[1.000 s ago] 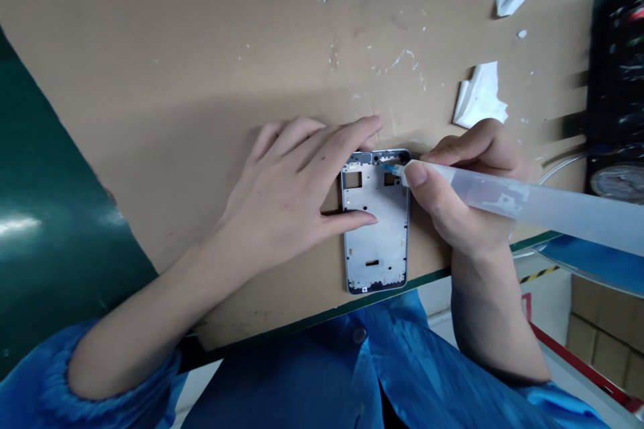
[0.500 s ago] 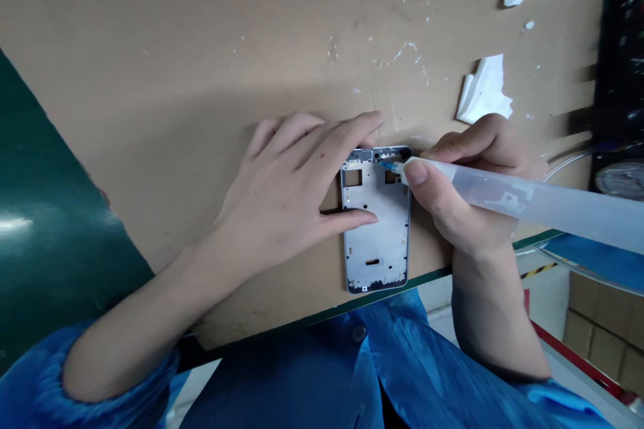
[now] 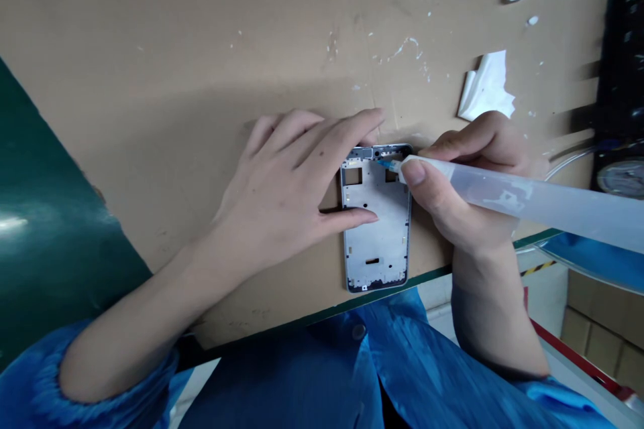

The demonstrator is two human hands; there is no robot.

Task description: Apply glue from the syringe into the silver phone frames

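A silver phone frame point(image 3: 376, 234) lies flat on a brown cardboard sheet point(image 3: 201, 47) near its front edge. My left hand point(image 3: 292, 181) rests on the frame's left side, fingers stretched out, thumb lying across the frame's middle and forefinger reaching past its top left corner. My right hand point(image 3: 463, 181) is closed around a long translucent syringe dispenser point(image 3: 528, 204) held like a pen. Its blue tip touches the frame's upper edge beside the camera hole. The barrel runs off to the right.
Torn white paper scraps point(image 3: 486, 87) and dried white specks lie on the cardboard behind my right hand. A dark device with a gauge point(image 3: 621, 177) stands at the right edge. Green table surface point(image 3: 45, 214) shows at the left. My blue sleeves fill the bottom.
The dispenser tip has crept slightly left along the frame's top edge. Both hands otherwise stay in place; the view has shifted a little.
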